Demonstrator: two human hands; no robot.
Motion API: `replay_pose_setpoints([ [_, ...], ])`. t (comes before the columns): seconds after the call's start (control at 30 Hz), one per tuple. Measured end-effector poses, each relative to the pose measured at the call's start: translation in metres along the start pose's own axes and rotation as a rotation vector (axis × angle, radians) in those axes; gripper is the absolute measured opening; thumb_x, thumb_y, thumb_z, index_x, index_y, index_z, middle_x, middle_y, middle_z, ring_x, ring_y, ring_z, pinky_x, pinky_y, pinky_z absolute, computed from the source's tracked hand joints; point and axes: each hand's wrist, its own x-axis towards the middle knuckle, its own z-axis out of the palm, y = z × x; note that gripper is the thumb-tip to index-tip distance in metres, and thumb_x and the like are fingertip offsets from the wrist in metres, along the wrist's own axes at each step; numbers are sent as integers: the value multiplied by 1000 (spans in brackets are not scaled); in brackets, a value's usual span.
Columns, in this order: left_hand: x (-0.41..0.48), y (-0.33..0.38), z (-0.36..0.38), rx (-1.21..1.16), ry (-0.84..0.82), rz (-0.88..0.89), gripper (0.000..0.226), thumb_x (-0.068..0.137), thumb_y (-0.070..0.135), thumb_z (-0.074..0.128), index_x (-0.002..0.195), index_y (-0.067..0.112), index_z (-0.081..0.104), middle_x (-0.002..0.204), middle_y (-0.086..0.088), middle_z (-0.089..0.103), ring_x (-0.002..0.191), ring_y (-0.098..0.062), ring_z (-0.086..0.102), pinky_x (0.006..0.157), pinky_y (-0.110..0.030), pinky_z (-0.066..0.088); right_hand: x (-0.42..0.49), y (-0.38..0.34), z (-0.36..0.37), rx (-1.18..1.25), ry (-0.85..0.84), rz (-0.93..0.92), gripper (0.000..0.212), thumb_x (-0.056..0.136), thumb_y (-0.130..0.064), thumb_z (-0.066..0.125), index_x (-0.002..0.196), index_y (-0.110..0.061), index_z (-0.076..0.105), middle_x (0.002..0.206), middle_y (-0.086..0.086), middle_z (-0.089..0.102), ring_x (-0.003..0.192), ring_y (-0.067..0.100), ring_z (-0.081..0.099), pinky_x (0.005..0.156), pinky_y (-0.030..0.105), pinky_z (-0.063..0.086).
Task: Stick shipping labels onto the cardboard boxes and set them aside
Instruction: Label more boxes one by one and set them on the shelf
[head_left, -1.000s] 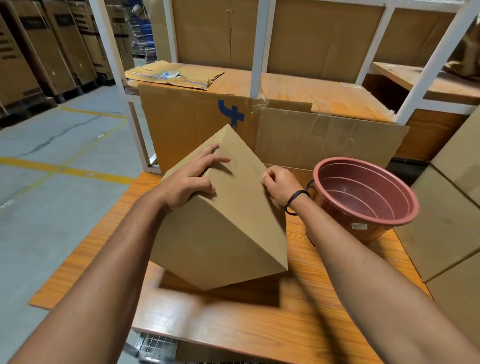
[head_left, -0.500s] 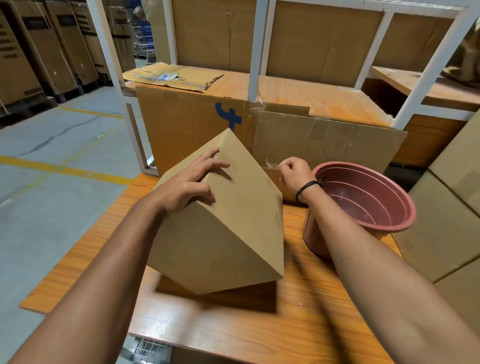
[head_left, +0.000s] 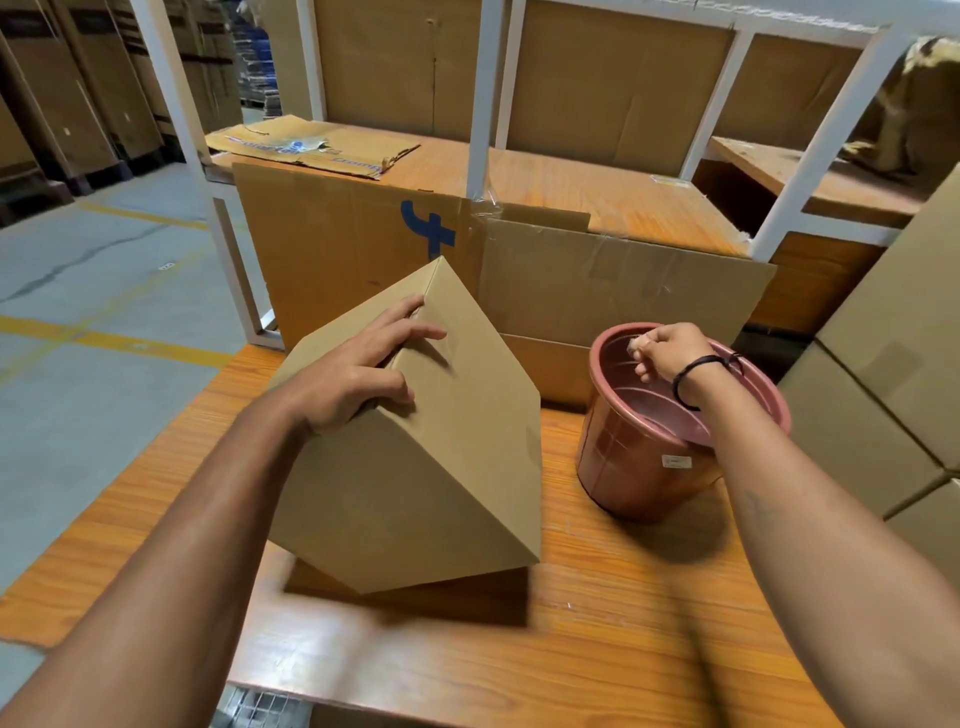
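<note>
- The box (head_left: 415, 447) stands tilted on the table (head_left: 571, 649) under the left hand (head_left: 353, 374), whose straight, spread fingers press its top ridge.
- Beyond it, the right hand (head_left: 670, 353) pinches a pale scrap (head_left: 635, 344) above the pot (head_left: 634, 457).

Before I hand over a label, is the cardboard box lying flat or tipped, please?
Tipped: the cardboard box leans on the table with one edge uppermost, and the left hand rests across that edge.
</note>
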Motion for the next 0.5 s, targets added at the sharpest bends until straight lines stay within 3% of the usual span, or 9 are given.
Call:
replay_pose_setpoints([
  [0.1, 4, 5, 7, -11, -17, -6, 83, 54, 49, 59, 134, 30, 48, 155, 21, 16, 135, -10, 29, 94, -18, 42, 1, 10, -11, -105, 1, 40, 35, 98, 3, 44, 68, -4, 61, 70, 13, 59, 53, 22, 50, 56, 31, 48],
  [0.23, 9, 14, 17, 39, -30, -11, 85, 53, 51, 57, 135, 31, 49, 157, 21, 12, 139, -11, 24, 102, -23, 38, -5, 12, -20, -254, -24, 43, 15, 91, -12, 67, 78, -9, 73, 76, 8, 69, 71, 22, 62, 76, 39, 55],
  [0.37, 13, 20, 26, 98, -36, -30, 88, 52, 55, 55, 138, 34, 46, 159, 21, 9, 142, -13, 21, 113, -39, 34, -12, 11, -22, -220, -3, 51, 6, 82, -4, 76, 77, -1, 74, 84, 10, 73, 83, 22, 69, 80, 37, 59],
  [0.5, 12, 21, 26, 147, -23, -45, 86, 52, 55, 53, 137, 41, 44, 160, 23, 8, 143, -10, 19, 115, -44, 32, -10, 15, -18, -178, 64, 79, 15, 72, -8, 85, 67, -2, 72, 72, 11, 74, 77, 24, 73, 79, 44, 60],
])
